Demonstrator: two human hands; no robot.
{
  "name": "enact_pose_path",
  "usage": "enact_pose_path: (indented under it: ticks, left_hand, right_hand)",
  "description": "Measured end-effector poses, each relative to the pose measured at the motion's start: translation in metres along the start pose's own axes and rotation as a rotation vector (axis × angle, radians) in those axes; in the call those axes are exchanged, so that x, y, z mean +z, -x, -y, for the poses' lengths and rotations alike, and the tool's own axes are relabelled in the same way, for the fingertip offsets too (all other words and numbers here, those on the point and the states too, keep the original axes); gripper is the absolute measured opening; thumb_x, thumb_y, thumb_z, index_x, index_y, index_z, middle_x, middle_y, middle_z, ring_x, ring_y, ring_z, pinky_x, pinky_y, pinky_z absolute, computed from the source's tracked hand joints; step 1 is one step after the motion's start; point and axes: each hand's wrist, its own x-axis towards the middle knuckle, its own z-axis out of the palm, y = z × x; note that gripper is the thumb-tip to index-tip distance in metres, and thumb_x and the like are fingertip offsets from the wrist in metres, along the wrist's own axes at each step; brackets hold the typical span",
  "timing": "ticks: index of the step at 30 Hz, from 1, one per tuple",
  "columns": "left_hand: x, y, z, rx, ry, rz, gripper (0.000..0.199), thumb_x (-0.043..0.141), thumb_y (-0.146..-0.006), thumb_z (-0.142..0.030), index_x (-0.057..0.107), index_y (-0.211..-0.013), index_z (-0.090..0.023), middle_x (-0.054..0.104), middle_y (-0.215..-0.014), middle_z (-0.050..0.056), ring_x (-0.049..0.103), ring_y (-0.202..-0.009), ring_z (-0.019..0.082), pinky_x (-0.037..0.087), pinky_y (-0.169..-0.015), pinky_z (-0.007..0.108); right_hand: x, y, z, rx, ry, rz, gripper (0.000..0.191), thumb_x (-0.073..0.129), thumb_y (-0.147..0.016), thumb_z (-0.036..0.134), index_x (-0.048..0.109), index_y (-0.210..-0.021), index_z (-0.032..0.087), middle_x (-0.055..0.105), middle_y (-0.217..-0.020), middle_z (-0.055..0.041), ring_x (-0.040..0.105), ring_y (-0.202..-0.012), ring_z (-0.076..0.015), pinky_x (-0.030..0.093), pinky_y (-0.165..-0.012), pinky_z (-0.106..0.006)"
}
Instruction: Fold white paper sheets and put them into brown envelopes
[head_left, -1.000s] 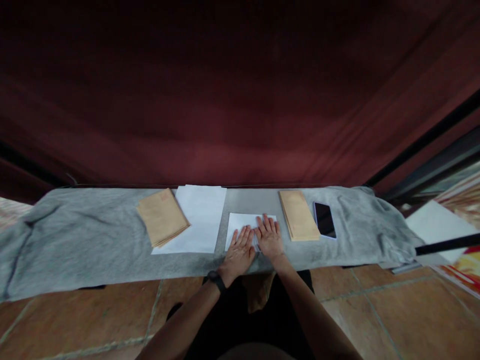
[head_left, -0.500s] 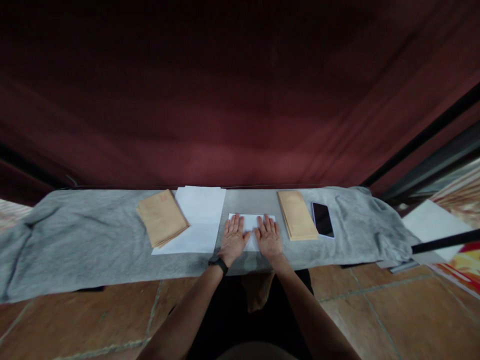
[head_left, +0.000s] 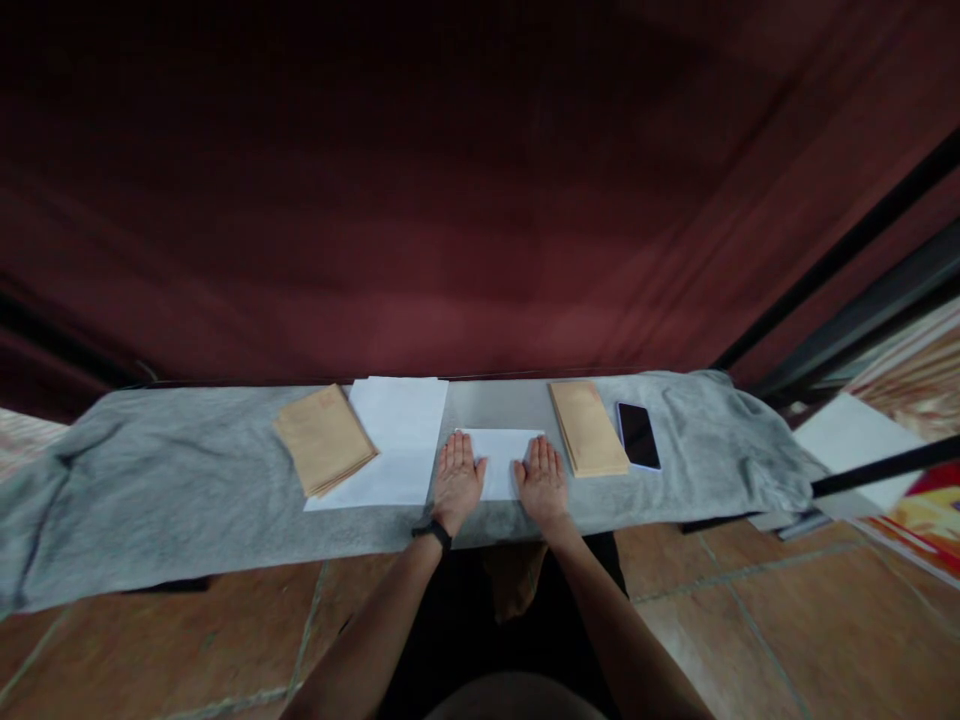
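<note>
A folded sheet of white paper (head_left: 498,466) lies flat on the grey cloth in front of me. My left hand (head_left: 457,481) rests palm down on its left end, fingers stretched out. On the right end lies my right hand (head_left: 544,483), also flat, with its thumb out to the side. Between the two hands the middle of the paper shows. To the left is a stack of larger white sheets (head_left: 405,440), partly covered by a fanned pile of brown envelopes (head_left: 324,440). Another stack of brown envelopes (head_left: 589,430) sits just right of my right hand.
A smartphone (head_left: 638,436) lies beside the right-hand envelopes. Grey cloth (head_left: 187,480) covers the long narrow table, which stands against a dark red panel (head_left: 480,250). At the right, a black bar (head_left: 885,470) crosses in front of a white board.
My hands have slid apart along the paper, the left toward its left end and the right toward its right end. More of the paper's middle shows. The view has shifted slightly.
</note>
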Motion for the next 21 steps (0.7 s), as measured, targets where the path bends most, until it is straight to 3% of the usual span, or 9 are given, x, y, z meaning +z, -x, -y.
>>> enact_pose_path:
  ticks: [6, 14, 18, 21]
  left_hand:
    - [0.0, 0.013, 0.004, -0.001, -0.005, -0.048, 0.062, 0.03, -0.1, -0.034, 0.033, -0.15, 0.002, 0.035, -0.157, 0.023, 0.027, -0.149, 0.03, 0.026, -0.121, 0.047]
    - [-0.003, 0.042, 0.012, 0.026, 0.017, -0.113, 0.056, 0.031, -0.1, -0.029, 0.039, -0.147, 0.001, 0.043, -0.152, 0.022, 0.034, -0.146, 0.03, 0.033, -0.117, 0.05]
    - [-0.008, 0.058, -0.002, 0.106, 0.046, -0.138, 0.052, 0.031, -0.099, -0.024, 0.041, -0.148, -0.007, 0.043, -0.153, 0.016, 0.033, -0.147, 0.026, 0.03, -0.12, 0.048]
    - [-0.009, 0.066, -0.02, 0.244, 0.055, -0.078, 0.052, 0.032, -0.098, -0.021, 0.041, -0.148, -0.009, 0.044, -0.154, 0.013, 0.032, -0.147, 0.023, 0.029, -0.121, 0.046]
  right_hand:
    - [-0.001, 0.01, -0.006, -0.005, -0.008, -0.072, 0.062, 0.036, -0.103, 0.037, 0.029, -0.153, 0.0, 0.038, -0.153, -0.0261, 0.039, -0.141, -0.033, 0.033, -0.113, -0.05]
    - [-0.013, 0.026, -0.01, 0.041, -0.004, -0.061, 0.055, 0.033, -0.105, 0.032, 0.037, -0.149, 0.001, 0.043, -0.15, -0.025, 0.042, -0.14, -0.032, 0.035, -0.113, -0.05]
    - [-0.024, 0.033, -0.005, 0.037, -0.073, -0.045, 0.053, 0.029, -0.106, 0.03, 0.041, -0.147, 0.0, 0.044, -0.15, -0.0236, 0.039, -0.142, -0.0306, 0.036, -0.114, -0.049]
    - [-0.032, 0.037, 0.01, -0.108, -0.188, 0.017, 0.051, 0.024, -0.107, 0.029, 0.043, -0.147, 0.004, 0.046, -0.151, -0.0174, 0.037, -0.144, -0.0248, 0.036, -0.115, -0.044]
